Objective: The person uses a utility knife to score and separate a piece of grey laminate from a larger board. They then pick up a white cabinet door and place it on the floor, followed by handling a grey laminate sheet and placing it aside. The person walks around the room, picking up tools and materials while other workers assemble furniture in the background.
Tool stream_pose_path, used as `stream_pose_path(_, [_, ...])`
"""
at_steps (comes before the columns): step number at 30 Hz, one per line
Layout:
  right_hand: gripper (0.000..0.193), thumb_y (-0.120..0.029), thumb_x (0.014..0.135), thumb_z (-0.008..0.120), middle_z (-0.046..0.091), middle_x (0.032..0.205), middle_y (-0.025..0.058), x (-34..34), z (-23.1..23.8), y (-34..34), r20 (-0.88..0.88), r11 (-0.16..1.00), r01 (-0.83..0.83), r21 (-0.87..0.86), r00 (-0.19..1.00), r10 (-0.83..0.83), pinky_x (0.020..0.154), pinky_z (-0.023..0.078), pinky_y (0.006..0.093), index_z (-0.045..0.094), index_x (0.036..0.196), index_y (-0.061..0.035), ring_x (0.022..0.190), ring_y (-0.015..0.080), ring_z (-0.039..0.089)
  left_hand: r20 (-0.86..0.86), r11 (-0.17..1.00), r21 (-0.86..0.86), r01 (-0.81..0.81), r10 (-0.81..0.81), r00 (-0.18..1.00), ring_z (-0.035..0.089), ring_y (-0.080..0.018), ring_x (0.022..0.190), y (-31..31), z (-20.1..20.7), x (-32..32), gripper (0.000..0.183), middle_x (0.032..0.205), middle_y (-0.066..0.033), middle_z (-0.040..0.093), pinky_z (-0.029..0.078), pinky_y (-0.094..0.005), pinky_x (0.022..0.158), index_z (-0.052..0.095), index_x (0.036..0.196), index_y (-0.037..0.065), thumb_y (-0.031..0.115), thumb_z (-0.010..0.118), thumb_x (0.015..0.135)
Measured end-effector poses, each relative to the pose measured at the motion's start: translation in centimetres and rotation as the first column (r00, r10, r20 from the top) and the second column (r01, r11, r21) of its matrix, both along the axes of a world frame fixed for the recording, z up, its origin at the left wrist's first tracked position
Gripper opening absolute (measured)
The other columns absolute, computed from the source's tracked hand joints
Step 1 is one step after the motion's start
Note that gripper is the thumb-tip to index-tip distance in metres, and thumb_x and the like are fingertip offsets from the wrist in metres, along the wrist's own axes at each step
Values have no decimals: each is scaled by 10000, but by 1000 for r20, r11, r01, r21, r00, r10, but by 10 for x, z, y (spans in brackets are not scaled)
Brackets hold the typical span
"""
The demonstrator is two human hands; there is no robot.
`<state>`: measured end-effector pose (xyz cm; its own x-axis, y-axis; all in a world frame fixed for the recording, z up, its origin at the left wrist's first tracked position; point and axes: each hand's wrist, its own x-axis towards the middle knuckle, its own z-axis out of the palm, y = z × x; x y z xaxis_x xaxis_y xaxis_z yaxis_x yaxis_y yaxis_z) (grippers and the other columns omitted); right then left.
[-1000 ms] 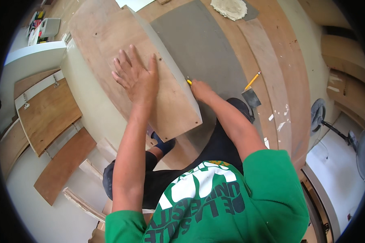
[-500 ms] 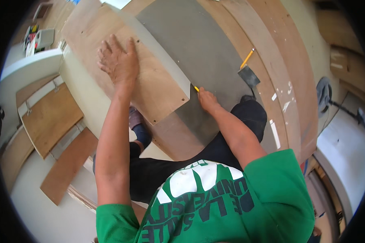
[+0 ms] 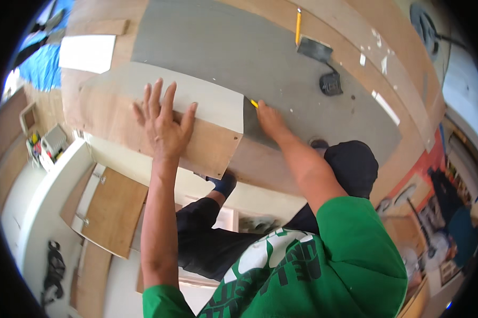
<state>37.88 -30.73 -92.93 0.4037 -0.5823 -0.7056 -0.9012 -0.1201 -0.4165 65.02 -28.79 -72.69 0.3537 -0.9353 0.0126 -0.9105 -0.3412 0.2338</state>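
Note:
My left hand (image 3: 163, 123) lies flat with fingers spread on a light brown plywood board (image 3: 143, 119), pressing it down on a large grey sheet (image 3: 260, 58). My right hand (image 3: 269, 120) is closed around a yellow pencil (image 3: 254, 103), its tip at the board's right edge where board and grey sheet meet. My dark-trousered legs and a foot in a blue sock (image 3: 225, 184) show below the board's near edge.
A second yellow pencil (image 3: 298, 25) and a dark metal square-like tool (image 3: 319, 58) lie on the grey sheet beyond my right hand. A white sheet (image 3: 88, 53) and blue cloth (image 3: 40, 66) lie far left. Wood panels (image 3: 111, 209) rest on the floor at lower left.
The view has swung, so the board and grey sheet now fill the upper frame. My left hand stays flat on the board; my right hand has kept the pencil at the board's right edge.

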Motion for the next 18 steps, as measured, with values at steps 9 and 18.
stream_pose_path(9, [165, -160, 963, 441, 669, 928, 257, 0, 17, 13, 0, 991, 95, 96, 995, -95, 751, 501, 547, 485, 1032, -17, 886, 442, 646, 8, 979, 167, 114, -117, 993, 355, -307, 1375, -3, 1, 4, 525, 1332, -46, 553, 75, -564, 1141, 625, 1243, 150, 439, 667, 807])
stream_pose_path(18, [211, -200, 946, 492, 629, 814, 301, 33, 98, 126, -45, 599, 793, 111, 606, -794, 691, 460, 581, 490, 991, 7, 769, 493, 607, 27, 968, 178, 174, -182, 983, 334, -327, 1362, 5, 0, 12, 555, 1295, -32, 559, 48, -645, 1096, 605, 1261, 175, 503, 658, 817])
